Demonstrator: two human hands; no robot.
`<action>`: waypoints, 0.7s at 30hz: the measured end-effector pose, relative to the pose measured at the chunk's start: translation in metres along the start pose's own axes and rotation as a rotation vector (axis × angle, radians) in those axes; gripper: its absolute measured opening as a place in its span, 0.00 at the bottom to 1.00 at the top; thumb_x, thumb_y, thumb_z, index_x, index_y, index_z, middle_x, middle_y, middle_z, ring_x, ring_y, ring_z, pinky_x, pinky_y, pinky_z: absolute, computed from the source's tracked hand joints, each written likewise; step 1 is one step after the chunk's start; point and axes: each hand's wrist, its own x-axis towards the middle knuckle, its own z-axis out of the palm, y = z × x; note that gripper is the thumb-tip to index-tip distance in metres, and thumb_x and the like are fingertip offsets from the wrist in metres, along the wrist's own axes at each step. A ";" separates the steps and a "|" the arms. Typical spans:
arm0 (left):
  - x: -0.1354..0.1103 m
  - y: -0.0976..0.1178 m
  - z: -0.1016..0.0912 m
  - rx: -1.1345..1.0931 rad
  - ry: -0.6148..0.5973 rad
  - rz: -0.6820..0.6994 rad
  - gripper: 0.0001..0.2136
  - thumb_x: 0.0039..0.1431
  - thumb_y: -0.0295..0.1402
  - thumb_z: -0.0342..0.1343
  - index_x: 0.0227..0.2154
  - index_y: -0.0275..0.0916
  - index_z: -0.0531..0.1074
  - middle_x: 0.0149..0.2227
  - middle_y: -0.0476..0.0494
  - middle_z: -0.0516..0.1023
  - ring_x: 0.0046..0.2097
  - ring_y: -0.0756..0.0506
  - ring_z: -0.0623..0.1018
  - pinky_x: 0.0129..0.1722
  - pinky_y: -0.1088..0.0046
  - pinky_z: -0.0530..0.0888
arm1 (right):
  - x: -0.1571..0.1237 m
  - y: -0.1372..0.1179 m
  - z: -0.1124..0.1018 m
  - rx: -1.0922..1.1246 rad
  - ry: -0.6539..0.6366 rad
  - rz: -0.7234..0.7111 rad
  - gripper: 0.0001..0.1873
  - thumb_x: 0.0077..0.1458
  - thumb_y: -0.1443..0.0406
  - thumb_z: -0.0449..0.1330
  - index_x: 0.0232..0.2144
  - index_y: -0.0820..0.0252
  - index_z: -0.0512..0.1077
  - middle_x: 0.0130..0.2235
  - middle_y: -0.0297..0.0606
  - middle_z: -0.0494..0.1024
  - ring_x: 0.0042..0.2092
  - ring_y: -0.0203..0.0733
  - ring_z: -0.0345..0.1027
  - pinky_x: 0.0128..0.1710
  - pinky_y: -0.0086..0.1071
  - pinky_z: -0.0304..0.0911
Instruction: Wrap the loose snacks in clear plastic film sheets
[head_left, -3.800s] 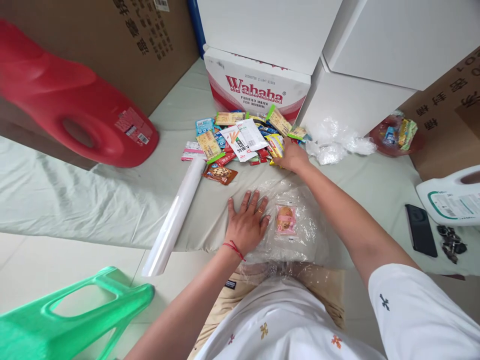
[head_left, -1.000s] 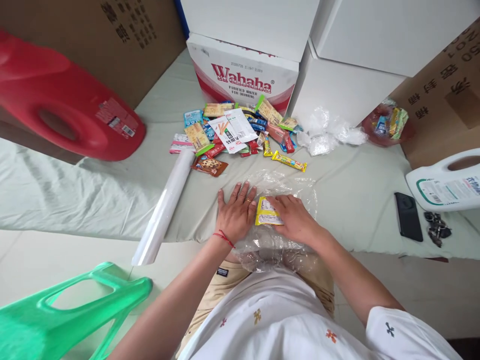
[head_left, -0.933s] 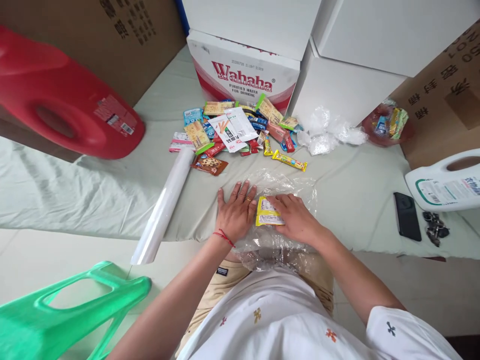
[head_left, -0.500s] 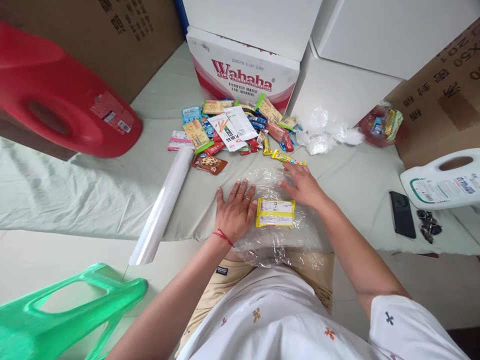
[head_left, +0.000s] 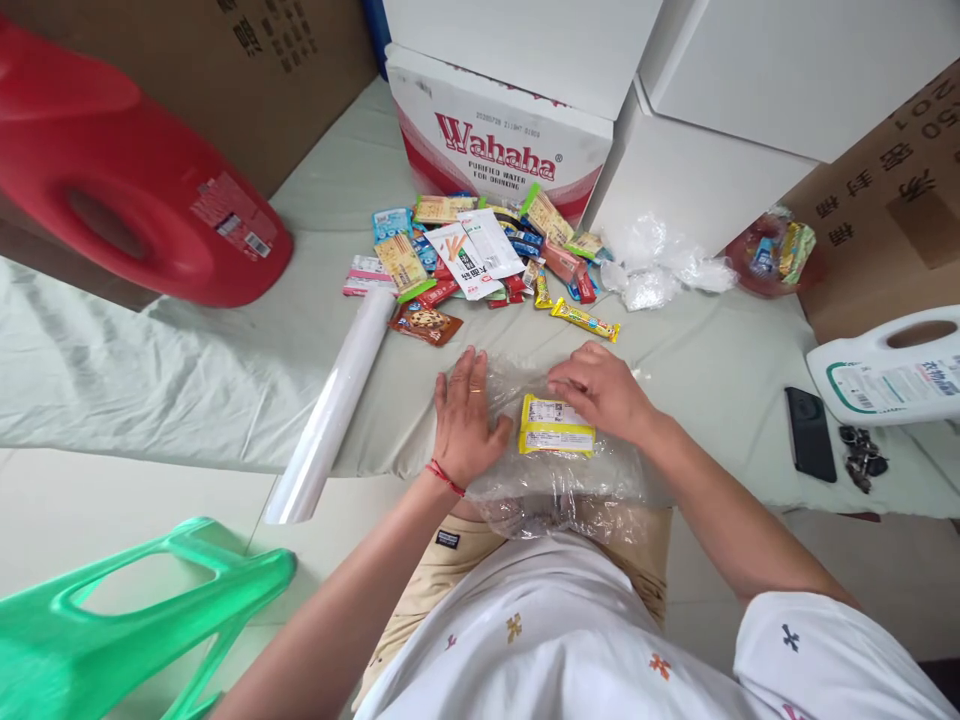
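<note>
A yellow snack packet (head_left: 556, 441) with a white printed label lies on a sheet of clear plastic film (head_left: 514, 487) at the near edge of the cloth. My left hand (head_left: 466, 425) rests flat on the film's left side, fingers stretched out, thumb close to the packet. At the packet's upper right is my right hand (head_left: 606, 392), its fingers curled and pinching the far part of the film; the fingertips are partly hidden. A roll of clear film (head_left: 334, 408) lies to the left of my left hand.
Beyond my hands is a pile of snack packets (head_left: 469, 262) before a Wahaha carton (head_left: 499, 135). Crumpled film (head_left: 649, 265) lies right of it. A red jug (head_left: 225, 235), a white bottle (head_left: 892, 375), a phone (head_left: 810, 435), keys (head_left: 862, 458) and a green stool (head_left: 150, 620) stand around.
My right hand has drawn in from beside the yellow stick packet, its fingers curling onto the film by the snack packet. My left hand has shifted slightly away from the packet, staying flat.
</note>
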 end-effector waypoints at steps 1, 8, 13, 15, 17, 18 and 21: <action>0.000 -0.001 0.000 -0.008 0.006 -0.008 0.44 0.54 0.35 0.53 0.74 0.30 0.46 0.76 0.28 0.50 0.77 0.35 0.52 0.75 0.48 0.46 | -0.009 -0.007 0.003 -0.041 -0.015 -0.037 0.15 0.70 0.59 0.54 0.40 0.57 0.80 0.31 0.39 0.73 0.41 0.46 0.64 0.43 0.38 0.61; 0.001 -0.004 -0.001 -0.058 0.027 0.023 0.33 0.53 0.27 0.51 0.65 0.38 0.65 0.62 0.35 0.75 0.70 0.36 0.66 0.74 0.46 0.50 | -0.065 -0.029 0.047 -0.303 -0.143 -0.190 0.16 0.72 0.65 0.51 0.50 0.53 0.79 0.33 0.41 0.73 0.44 0.48 0.61 0.43 0.40 0.58; 0.002 -0.021 -0.006 -0.240 0.117 0.081 0.11 0.52 0.24 0.50 0.31 0.42 0.76 0.39 0.40 0.78 0.59 0.39 0.74 0.62 0.56 0.71 | -0.079 -0.028 0.061 -0.361 -0.137 -0.231 0.17 0.69 0.67 0.56 0.56 0.51 0.77 0.37 0.40 0.75 0.46 0.47 0.60 0.45 0.42 0.54; -0.001 -0.034 -0.009 -0.311 0.197 0.081 0.08 0.51 0.24 0.51 0.26 0.42 0.74 0.37 0.41 0.76 0.57 0.39 0.75 0.58 0.57 0.74 | -0.081 -0.025 0.064 -0.336 -0.095 -0.254 0.17 0.67 0.66 0.60 0.56 0.49 0.77 0.37 0.39 0.74 0.46 0.47 0.59 0.45 0.41 0.53; -0.006 -0.049 -0.013 -0.327 0.270 0.043 0.07 0.50 0.24 0.52 0.24 0.42 0.72 0.36 0.42 0.76 0.56 0.38 0.75 0.57 0.56 0.74 | -0.082 -0.021 0.068 -0.309 -0.031 -0.271 0.18 0.65 0.68 0.62 0.55 0.48 0.78 0.35 0.37 0.74 0.46 0.46 0.59 0.45 0.41 0.52; -0.009 -0.056 -0.016 -0.314 0.305 0.008 0.07 0.50 0.24 0.52 0.23 0.41 0.71 0.35 0.42 0.76 0.56 0.37 0.76 0.56 0.55 0.74 | -0.082 -0.019 0.070 -0.301 0.004 -0.272 0.18 0.65 0.70 0.62 0.53 0.47 0.78 0.35 0.37 0.73 0.45 0.46 0.59 0.45 0.40 0.52; -0.018 -0.067 -0.031 -0.232 0.433 -0.095 0.07 0.49 0.23 0.52 0.22 0.41 0.69 0.34 0.43 0.75 0.52 0.37 0.78 0.56 0.52 0.74 | -0.080 -0.015 0.077 -0.301 0.089 -0.256 0.16 0.66 0.70 0.61 0.51 0.46 0.79 0.34 0.36 0.72 0.45 0.45 0.58 0.45 0.40 0.52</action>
